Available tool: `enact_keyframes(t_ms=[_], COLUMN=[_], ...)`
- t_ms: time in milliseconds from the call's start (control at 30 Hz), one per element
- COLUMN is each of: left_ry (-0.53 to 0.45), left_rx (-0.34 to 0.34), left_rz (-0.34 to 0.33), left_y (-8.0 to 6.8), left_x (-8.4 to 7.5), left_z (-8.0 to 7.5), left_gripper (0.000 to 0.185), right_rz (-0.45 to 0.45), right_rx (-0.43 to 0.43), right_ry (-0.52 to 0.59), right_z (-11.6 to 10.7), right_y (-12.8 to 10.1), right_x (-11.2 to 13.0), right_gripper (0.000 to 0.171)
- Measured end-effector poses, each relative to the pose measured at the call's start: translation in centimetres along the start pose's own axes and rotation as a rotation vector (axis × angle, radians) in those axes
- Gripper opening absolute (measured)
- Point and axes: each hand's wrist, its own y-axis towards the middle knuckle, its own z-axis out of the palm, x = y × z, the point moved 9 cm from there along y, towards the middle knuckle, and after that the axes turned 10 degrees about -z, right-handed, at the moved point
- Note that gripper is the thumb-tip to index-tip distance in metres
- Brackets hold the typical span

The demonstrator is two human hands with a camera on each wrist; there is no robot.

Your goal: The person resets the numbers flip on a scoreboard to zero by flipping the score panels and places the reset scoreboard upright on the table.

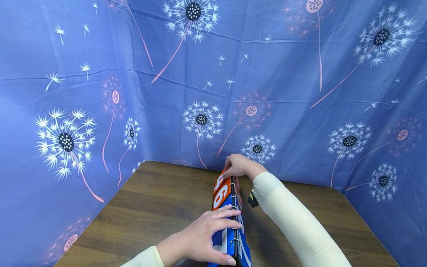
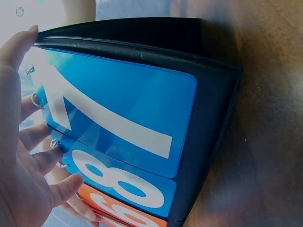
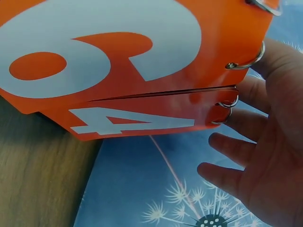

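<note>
A flip scoreboard point(image 1: 221, 196) with ring-bound number cards stands upright like a tent, running away from me. My left hand point(image 1: 213, 231) rests across its near top edge, fingers fairly straight over the rings and thumb at the near end. Beneath that hand, the left wrist view shows a blue 7 card point(image 2: 137, 90) and a blue 8 card point(image 2: 120, 184) on the black backing point(image 2: 213, 94). At the far end my right hand point(image 1: 241, 165) reaches over the top edge. Its loosely extended fingers lie by the rings above an orange 6 card point(image 3: 184, 90) and a 4 card point(image 3: 104, 132).
The scoreboard stands on a brown wooden table point(image 1: 160, 200). Blue cloth point(image 1: 160, 122) with dandelion prints hangs behind the table and along both sides. A small black and yellow device point(image 1: 252, 199) sits at my right wrist.
</note>
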Motion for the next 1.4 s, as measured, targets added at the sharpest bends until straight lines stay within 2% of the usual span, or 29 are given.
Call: enact_keyframes(t_ms=[133,267,333,433,567,667,900,1033,1167,1267,1400], left_ry=[-0.006,0.011,0.009,-0.01,-0.033,-0.02,-0.003,-0.028,-0.05,-0.071,-0.083], left_rx=[0.002,-0.01,-0.01,0.001,0.021,0.013,-0.013,0.004,0.02,0.033,0.042], left_rz=[-0.006,0.0,-0.006,-0.024,-0.044,-0.035,-0.009,-0.036,-0.051,-0.064,-0.078], left_y=[0.0,0.0,0.0,-0.1,-0.1,-0.1,0.0,0.0,0.0,0.0,0.0], left_x=[0.0,0.0,0.0,0.1,0.2,0.1,-0.1,0.1,0.1,0.2,0.3], left_z=[0.0,0.0,-0.1,-0.1,0.0,0.0,-0.1,-0.1,0.0,0.1,0.1], left_gripper=[0.065,0.066,0.067,0.066,0.065,0.066,0.067,0.066,0.065,0.065,0.065], right_rz=[-0.002,0.011,0.025,0.032,0.052,0.097,0.222,0.28,0.331,0.345,0.309], right_rx=[-0.009,-0.038,-0.08,-0.166,-0.274,-0.334,-0.4,-0.395,-0.368,-0.366,-0.379], right_ry=[0.083,0.249,0.34,0.465,0.61,0.697,0.881,0.893,0.812,0.761,0.749], right_z=[0.2,0.9,1.1,1.2,1.5,2.5,7.0,9.8,11.8,12.4,12.5], right_y=[-0.2,-0.8,-1.2,-2.0,-3.2,-4.1,-5.7,-5.9,-6.0,-6.0,-5.5], right_x=[-0.5,-1.7,-2.5,-3.9,-6.1,-7.9,-11.3,-12.7,-13.5,-13.7,-13.4], right_gripper=[0.025,0.053,0.068,0.08,0.081,0.078,0.065,0.063,0.067,0.071,0.076])
